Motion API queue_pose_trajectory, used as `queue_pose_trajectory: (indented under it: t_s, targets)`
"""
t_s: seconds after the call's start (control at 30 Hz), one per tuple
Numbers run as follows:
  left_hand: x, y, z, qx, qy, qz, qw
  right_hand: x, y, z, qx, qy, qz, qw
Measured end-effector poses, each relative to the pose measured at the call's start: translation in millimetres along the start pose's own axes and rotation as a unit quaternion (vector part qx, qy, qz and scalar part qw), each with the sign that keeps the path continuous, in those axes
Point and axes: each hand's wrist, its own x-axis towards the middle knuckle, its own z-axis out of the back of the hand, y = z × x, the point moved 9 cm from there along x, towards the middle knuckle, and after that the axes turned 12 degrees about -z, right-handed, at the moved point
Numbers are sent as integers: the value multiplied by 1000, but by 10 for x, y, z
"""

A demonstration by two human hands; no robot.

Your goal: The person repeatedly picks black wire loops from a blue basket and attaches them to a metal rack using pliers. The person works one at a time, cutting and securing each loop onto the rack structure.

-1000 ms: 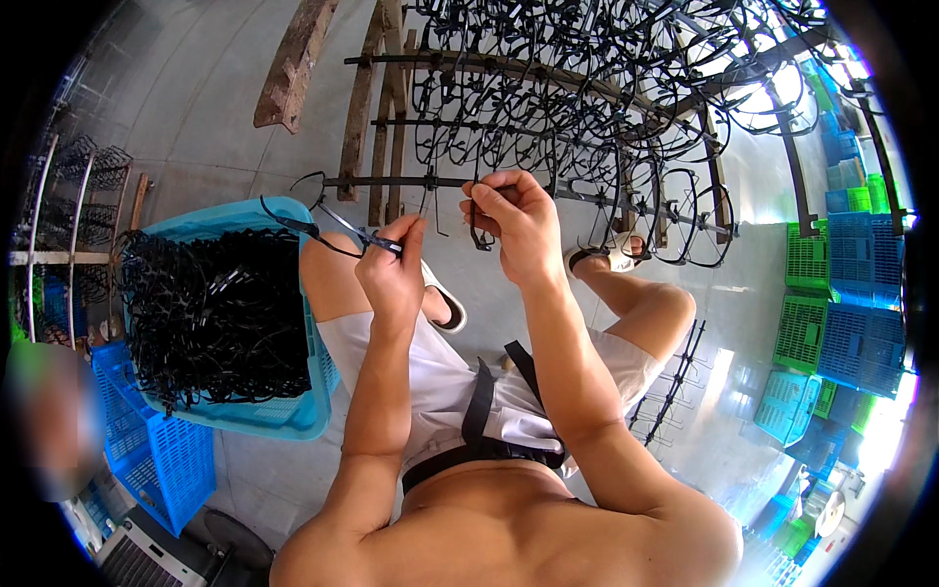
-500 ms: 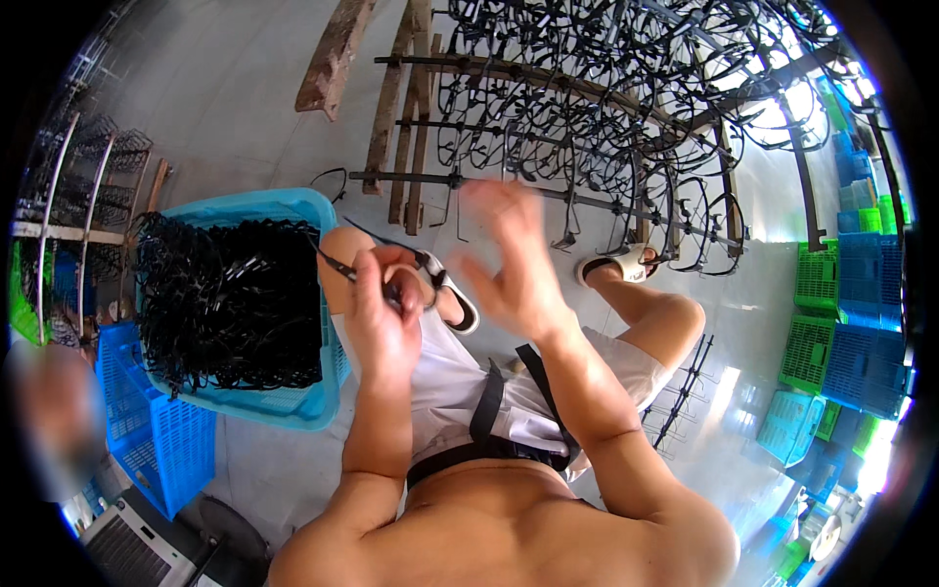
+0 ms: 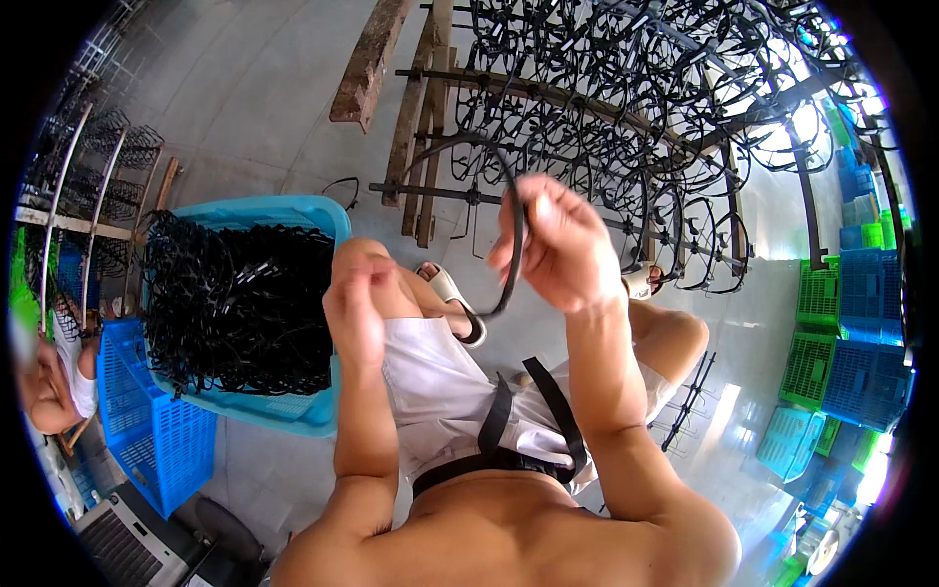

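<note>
My right hand is closed on a curved black strip, thin and bent like a C, held in front of the rack; its exact kind is unclear. The strip's ends point left. My left hand is raised near my left knee, its fingers smeared, so I cannot tell whether it grips anything. Left of it stands a light blue basket, heaped with tangled thin black pieces. Beyond my right hand is a rack bar with wire hooks, and many black curved pieces hang on the rack.
A blue crate stands tilted behind the basket, beside a person seated at far left. Stacked green crates and blue crates line the right. A wooden beam juts in above. Another hooked bar lies by my right leg.
The black strip has passed from my left hand to my right, which has closed on it and moved right. My left hand has drawn slightly left. The view has shifted a little.
</note>
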Motion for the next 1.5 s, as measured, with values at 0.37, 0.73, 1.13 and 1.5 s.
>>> queue_pose_trajectory:
  t_s: [0.37, 0.73, 1.13, 1.5]
  targets:
    - [-29, -84, -773, 166, 113, -174, 964, 906, -366, 814, -136, -258, 23, 956]
    - [-106, 414, -775, 120, 120, -45, 985, 692, -352, 904, -123, -329, 128, 928]
    - [-100, 323, -785, 128, 119, -45, 984, 688, -345, 772, -123, -307, 98, 939]
    - [-97, 419, -776, 109, 116, -49, 986, 647, -370, 772, -125, -302, 108, 939]
